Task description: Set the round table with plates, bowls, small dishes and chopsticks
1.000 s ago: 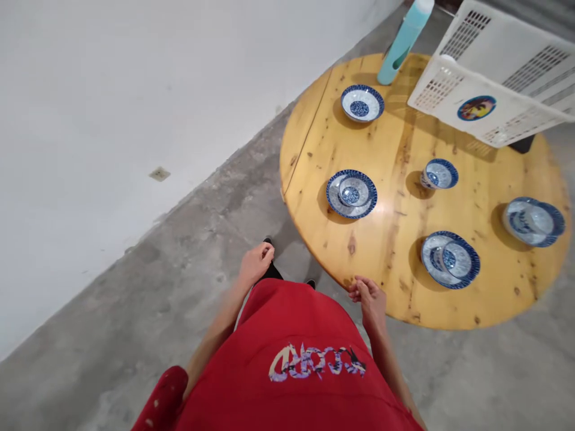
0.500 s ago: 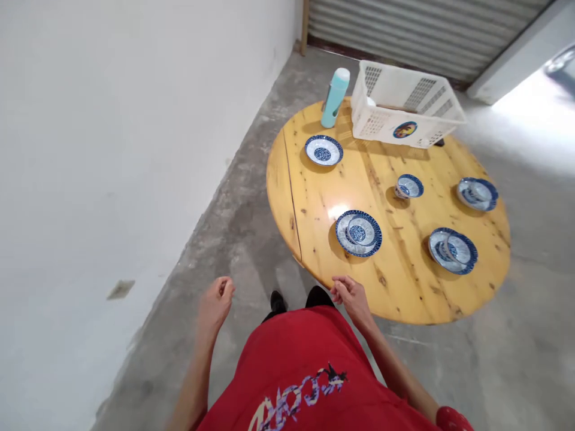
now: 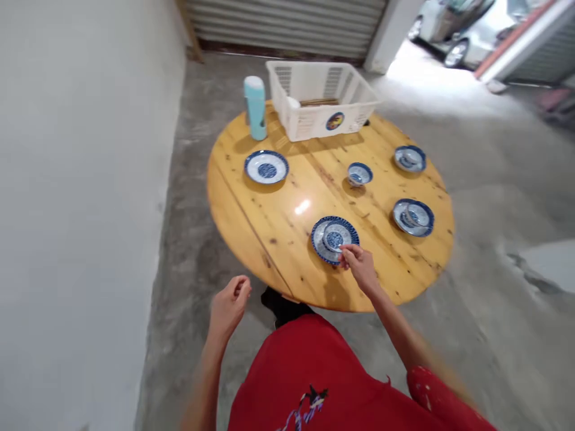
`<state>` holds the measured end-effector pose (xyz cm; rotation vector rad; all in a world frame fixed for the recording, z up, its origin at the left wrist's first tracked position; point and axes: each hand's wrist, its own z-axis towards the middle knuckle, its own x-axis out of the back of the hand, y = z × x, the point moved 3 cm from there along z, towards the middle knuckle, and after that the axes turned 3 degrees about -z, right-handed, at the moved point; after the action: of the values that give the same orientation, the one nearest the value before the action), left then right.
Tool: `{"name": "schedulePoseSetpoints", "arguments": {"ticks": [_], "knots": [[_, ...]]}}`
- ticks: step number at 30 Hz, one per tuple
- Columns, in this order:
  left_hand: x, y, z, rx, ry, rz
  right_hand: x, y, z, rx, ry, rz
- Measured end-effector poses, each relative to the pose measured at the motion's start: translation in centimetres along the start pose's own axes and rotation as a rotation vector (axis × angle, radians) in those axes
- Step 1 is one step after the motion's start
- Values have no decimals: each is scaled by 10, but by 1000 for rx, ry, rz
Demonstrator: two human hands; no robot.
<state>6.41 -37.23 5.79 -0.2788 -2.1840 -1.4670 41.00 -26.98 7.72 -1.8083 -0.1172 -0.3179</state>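
Note:
My left hand [image 3: 231, 302] hangs off the table's left front edge, its fingers curled into a loose fist with nothing in them. Over the near blue-and-white plate [image 3: 318, 242], my right hand [image 3: 358, 263] reaches out with half-bent, slightly parted fingers. Its fingertips overlap the near rim of the small bowl [image 3: 335, 234] on that plate; whether they touch it I cannot tell. A single bowl [image 3: 360, 173] stands directly on the wood farther back. At the back left lies a plate [image 3: 266, 167] with no bowl on it.
The round wooden table [image 3: 287, 209] also bears two plates with bowls at right, one a plate [image 3: 399, 211], the other a plate [image 3: 410, 158]. A white plastic basket [image 3: 309, 127] with sticks inside and a light-blue thermos [image 3: 256, 111] stand behind. A white wall [image 3: 90, 209] rises at left.
My right hand has moved from the table's front edge forward over the near plate and bowl. The view has turned right and come closer to the table. My left hand stays curled.

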Motion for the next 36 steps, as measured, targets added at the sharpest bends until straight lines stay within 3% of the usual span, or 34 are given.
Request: {"name": "schedulePoseSetpoints", "arguments": {"ticks": [5, 9, 14, 18, 23, 27, 32, 36], "knots": [[11, 30, 84, -81, -102, 68, 9, -29, 105, 50, 194, 60], [3, 68, 140, -155, -207, 136, 27, -30, 194, -100, 394, 66], [-15, 85, 177, -152, -314, 84, 35, -27, 280, -337, 580, 76], [-23, 84, 187, -97, -344, 40, 32, -26, 318, -408, 624, 56], [-34, 99, 206, -141, -383, 14, 27, -22, 321, -425, 646, -6], [-50, 118, 236, -202, -386, -37, 7, -22, 290, -350, 505, -31], [-72, 143, 279, -234, -381, -176, -48, -45, 246, -238, 213, -25], [-67, 166, 305, -276, -387, -284, -101, -80, 230, -85, 18, -35]]}}
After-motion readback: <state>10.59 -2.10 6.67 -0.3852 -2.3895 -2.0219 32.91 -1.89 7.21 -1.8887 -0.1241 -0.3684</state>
